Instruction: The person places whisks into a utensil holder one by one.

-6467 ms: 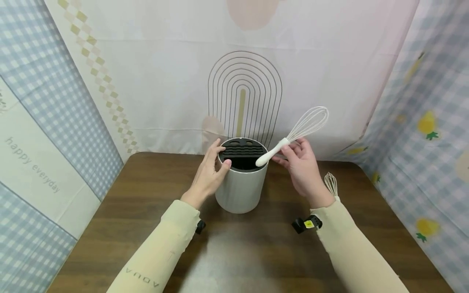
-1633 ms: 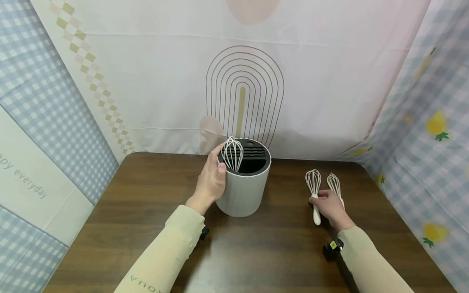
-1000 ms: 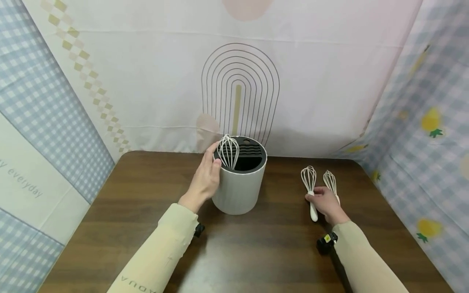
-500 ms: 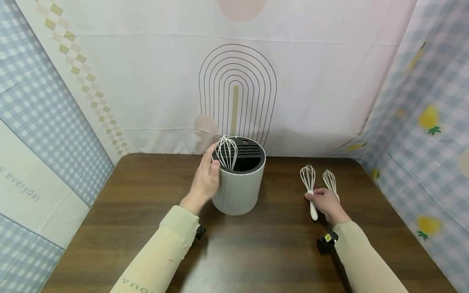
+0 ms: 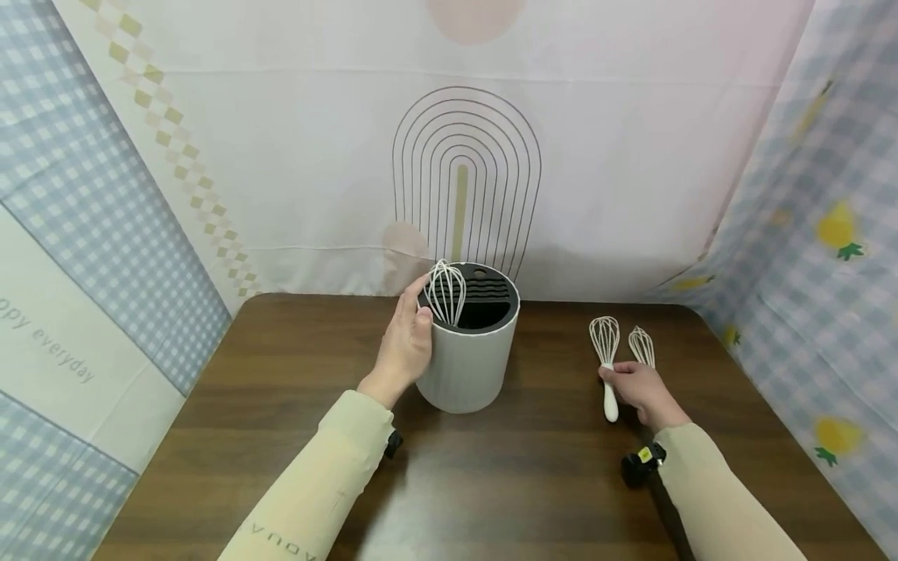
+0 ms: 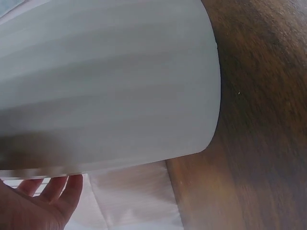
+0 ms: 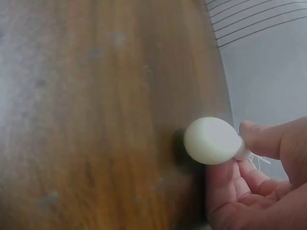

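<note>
A white utensil holder [image 5: 464, 366] with a black slotted lid stands at the middle back of the table. One white whisk [image 5: 447, 294] is upright in the left part of its large opening, handle hidden inside. My left hand [image 5: 404, 347] grips the holder's left side near the rim; the left wrist view shows its fingers [image 6: 69, 191] at that rim. To the right, my right hand [image 5: 641, 389] pinches a second white whisk [image 5: 610, 401] around the top of its handle. In the right wrist view the handle's rounded end [image 7: 211, 140] faces the camera; whether it touches the table cannot be told.
Partly behind my right hand, a third whisk [image 5: 641, 347] lies on the brown wooden table [image 5: 505, 483]. A patterned white cloth [image 5: 316, 171] hangs along the back edge. Checked cloths flank the table on both sides.
Earliest, my right hand held a whisk over the holder; now a whisk stands inside and that hand pinches another at the right. Over the last second and a half, the hands have barely moved.
</note>
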`<state>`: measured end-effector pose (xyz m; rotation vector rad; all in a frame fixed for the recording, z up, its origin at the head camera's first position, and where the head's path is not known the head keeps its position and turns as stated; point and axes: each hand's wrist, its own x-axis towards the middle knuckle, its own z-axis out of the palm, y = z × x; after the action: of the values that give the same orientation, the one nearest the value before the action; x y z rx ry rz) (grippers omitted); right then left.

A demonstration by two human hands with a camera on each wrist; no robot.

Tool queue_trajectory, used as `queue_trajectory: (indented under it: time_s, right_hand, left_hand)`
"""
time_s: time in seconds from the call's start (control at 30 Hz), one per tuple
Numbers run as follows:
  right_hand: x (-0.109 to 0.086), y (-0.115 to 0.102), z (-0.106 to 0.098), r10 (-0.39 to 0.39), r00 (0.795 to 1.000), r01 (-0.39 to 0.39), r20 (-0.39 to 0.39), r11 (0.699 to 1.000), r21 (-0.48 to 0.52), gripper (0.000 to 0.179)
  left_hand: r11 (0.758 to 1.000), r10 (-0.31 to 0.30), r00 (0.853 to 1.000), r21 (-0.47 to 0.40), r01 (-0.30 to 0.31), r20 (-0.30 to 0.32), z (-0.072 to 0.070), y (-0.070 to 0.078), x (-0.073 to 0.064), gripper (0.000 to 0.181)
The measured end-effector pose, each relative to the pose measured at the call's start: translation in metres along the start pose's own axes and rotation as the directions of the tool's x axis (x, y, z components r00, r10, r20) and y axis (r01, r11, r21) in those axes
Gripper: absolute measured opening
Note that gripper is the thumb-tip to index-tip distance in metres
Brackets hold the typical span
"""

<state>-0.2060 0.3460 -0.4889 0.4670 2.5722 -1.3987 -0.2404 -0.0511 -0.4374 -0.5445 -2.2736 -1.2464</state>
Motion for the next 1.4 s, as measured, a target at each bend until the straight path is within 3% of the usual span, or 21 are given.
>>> queue_trajectory:
  time_s: [0.23,0.47,0.73,1.13,1.4]
  right_hand:
    - [-0.007,-0.021,-0.004,-0.027,0.999,0.024,0.039,0.998,0.065,0.062]
    - [-0.025,-0.058,-0.003,-0.163,0.984,0.15,0.066,0.974,0.172,0.062]
    - [-0.041,-0.088,0.003,-0.319,0.948,0.298,0.01,0.895,0.332,0.055]
    - [-0.056,-0.117,0.011,-0.382,0.923,0.359,-0.038,0.825,0.437,0.047]
    - [-0.068,-0.133,0.016,-0.457,0.887,0.415,-0.07,0.721,0.555,0.038]
  left_hand:
    - [1.0,0.019,1.0,0.008,-0.019,-0.017,0.004,-0.001,0.001,0.087]
    - [1.0,-0.002,1.0,0.013,0.002,-0.008,0.003,0.0,0.0,0.089]
    - [1.0,-0.01,1.0,0.012,0.01,0.002,0.002,0.001,0.0,0.09]
    - [1.0,-0.016,1.0,0.018,0.016,-0.001,0.004,0.0,-0.001,0.088]
    - [0.999,-0.022,1.0,0.023,0.022,-0.002,0.003,0.001,-0.001,0.088]
